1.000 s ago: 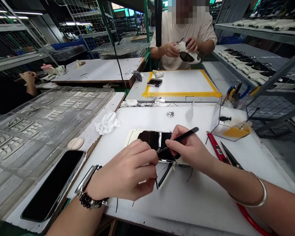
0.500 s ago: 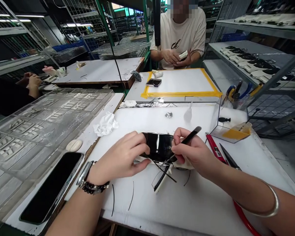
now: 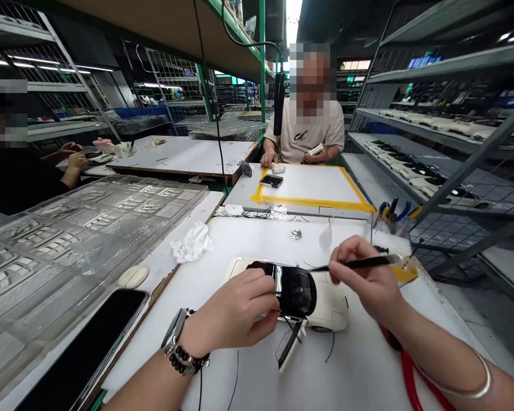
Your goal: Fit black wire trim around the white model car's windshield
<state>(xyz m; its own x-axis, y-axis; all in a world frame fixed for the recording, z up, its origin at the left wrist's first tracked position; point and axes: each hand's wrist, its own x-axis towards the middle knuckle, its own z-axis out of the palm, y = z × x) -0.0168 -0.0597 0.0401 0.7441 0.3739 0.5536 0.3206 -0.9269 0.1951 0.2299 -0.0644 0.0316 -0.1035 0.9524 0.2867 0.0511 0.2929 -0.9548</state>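
A white model car [image 3: 332, 299] with a glossy black roof stands on the white work surface. Its near door [image 3: 292, 347] hangs open toward me, black trim along the edge. My left hand [image 3: 242, 305] is closed at the car's left part, fingers curled against the roof edge; its fingertips are partly hidden. In my right hand [image 3: 364, 274] are slim black tweezers [image 3: 370, 262], held almost level, with the tip close to the far edge of the roof. Thin black strips or wires [image 3: 330, 348] lie near the door.
A crumpled white tissue [image 3: 192, 242], a cream oval case [image 3: 133, 277] and a phone [image 3: 85, 348] lie to the left, beside a clear parts tray [image 3: 81, 222]. Red-handled pliers [image 3: 411, 379] are under my right forearm. A co-worker [image 3: 306, 131] sits opposite; shelves of model cars [image 3: 420, 171] stand right.
My right hand has drawn back to the right with the tweezers, which are now nearly level. My left hand stays on the car. The view has tilted up; the co-worker's one hand now reaches the table.
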